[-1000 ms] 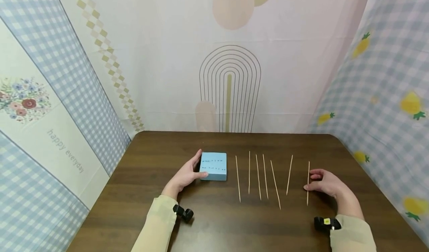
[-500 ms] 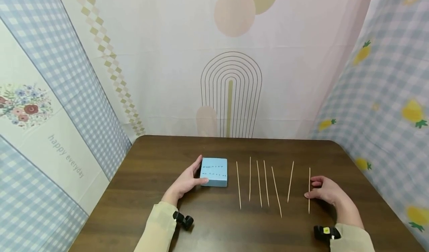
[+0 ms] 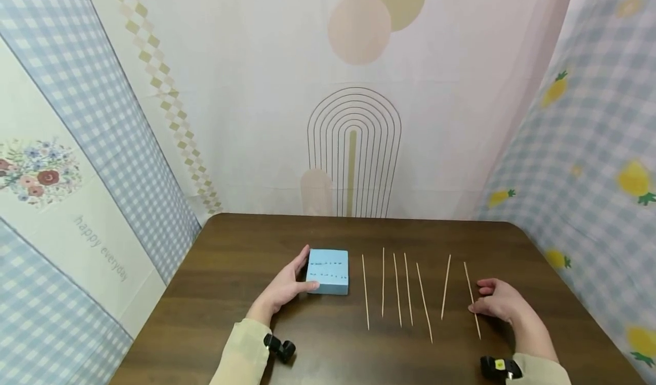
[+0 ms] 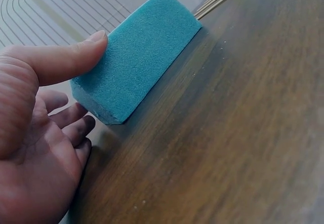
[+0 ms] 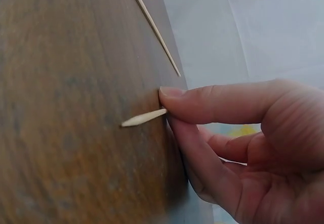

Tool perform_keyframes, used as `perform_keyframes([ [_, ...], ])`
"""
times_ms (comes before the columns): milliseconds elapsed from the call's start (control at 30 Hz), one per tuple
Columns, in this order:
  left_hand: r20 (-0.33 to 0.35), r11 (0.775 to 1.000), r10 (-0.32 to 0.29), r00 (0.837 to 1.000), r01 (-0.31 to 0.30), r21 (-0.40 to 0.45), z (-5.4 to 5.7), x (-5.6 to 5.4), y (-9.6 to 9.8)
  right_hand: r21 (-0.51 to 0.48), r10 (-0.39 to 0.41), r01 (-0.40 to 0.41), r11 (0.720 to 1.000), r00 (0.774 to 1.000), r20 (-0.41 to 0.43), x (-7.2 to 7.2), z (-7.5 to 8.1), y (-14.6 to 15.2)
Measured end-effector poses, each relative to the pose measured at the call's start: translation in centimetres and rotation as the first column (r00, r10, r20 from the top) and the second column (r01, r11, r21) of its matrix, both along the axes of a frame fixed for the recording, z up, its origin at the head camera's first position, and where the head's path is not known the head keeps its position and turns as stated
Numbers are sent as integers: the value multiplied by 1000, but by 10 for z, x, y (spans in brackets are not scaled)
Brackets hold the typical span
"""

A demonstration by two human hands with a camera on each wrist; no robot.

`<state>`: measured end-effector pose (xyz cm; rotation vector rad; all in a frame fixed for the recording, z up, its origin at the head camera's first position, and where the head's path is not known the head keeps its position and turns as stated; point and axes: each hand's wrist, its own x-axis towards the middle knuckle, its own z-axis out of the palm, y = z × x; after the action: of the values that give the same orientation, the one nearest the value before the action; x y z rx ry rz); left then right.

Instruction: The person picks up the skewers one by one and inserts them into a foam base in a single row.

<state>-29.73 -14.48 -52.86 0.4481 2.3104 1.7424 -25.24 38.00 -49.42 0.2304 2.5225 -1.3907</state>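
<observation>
A light blue foam block [image 3: 328, 265] lies on the table, its top marked with two rows of small dark specks. My left hand [image 3: 282, 287] grips its left side, the thumb at the front face in the left wrist view and the fingers by the left end. On the right, my right hand [image 3: 502, 304] pinches a thin bamboo skewer [image 3: 467, 277] between thumb and forefinger around its middle. One pointed end of this skewer [image 5: 142, 118] sticks out past the fingertips in the right wrist view.
Several more skewers lie apart in a loose row between the block and my right hand, among them the leftmost skewer [image 3: 365, 291] and the rightmost skewer [image 3: 446, 285]. Brown wood-grain table [image 3: 266, 231], backed by a white printed cloth [image 3: 256, 117]; checked cloths hang at both sides.
The skewer in my right hand has turned, its far end swinging left and its near end right. The whole scene sits lower in the head view. My left hand stays on the block.
</observation>
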Motion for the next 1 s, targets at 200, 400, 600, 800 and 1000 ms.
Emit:
perform_keyframes([
  [200, -4, 1000, 1, 1000, -1, -8, -2, 3, -2, -49, -12, 13, 999, 1000, 11, 1, -4, 1],
  [400, -6, 1000, 1, 1000, -1, -2, 7, 0, 0, -68, 13, -12, 998, 1000, 10, -1, 3, 5],
  [600, -7, 1000, 18, 1000, -18, -4, 9, -3, 0, -55, 35, -34, 998, 999, 14, -6, 11, 11],
  [800, 6, 1000, 8, 1000, -8, -19, 5, 0, 3, 18, 67, -68, 998, 997, 23, -5, 3, 20],
  [1000, -3, 998, 15, 1000, -15, -55, 0, 0, 5, -223, 80, -73, 972, 997, 22, -3, -5, 25],
])
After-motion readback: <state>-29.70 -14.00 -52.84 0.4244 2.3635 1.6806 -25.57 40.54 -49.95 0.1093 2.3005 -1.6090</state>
